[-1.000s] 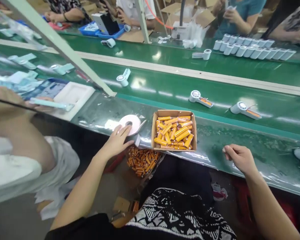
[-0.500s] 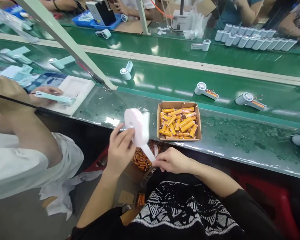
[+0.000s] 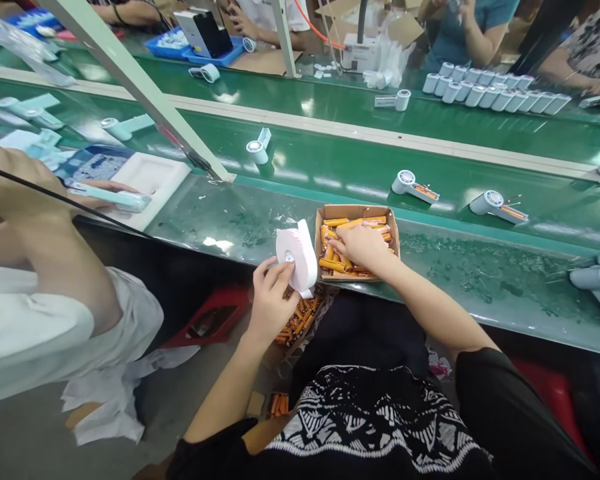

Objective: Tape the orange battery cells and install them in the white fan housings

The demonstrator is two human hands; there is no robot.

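My left hand (image 3: 275,293) is closed on a roll of white tape (image 3: 300,257), thumb and fingers near its core. A short loose end of tape hangs from the bottom of the roll, by the table edge. My right hand (image 3: 365,247) reaches into a small cardboard box (image 3: 325,277) filled with orange-wrapped cylindrical batteries (image 3: 333,265). Its fingers stretch out, thumb apart, over the batteries at the box's middle. The hand covers part of the pile, and nothing is plainly seen lifted in it.
Behind the box runs a green conveyor (image 3: 330,160) carrying several light-blue handheld fan parts (image 3: 405,180). A slanted metal post (image 3: 145,93) rises at left. Beside it a co-worker's arm (image 3: 45,200) rests near a white tray (image 3: 167,177). More batteries (image 3: 300,320) lie in a box below the table.
My right hand has let go of the tape's end and moved up into the battery box. My left hand has shifted right with the roll, which has turned. The conveyor parts have shifted slightly.
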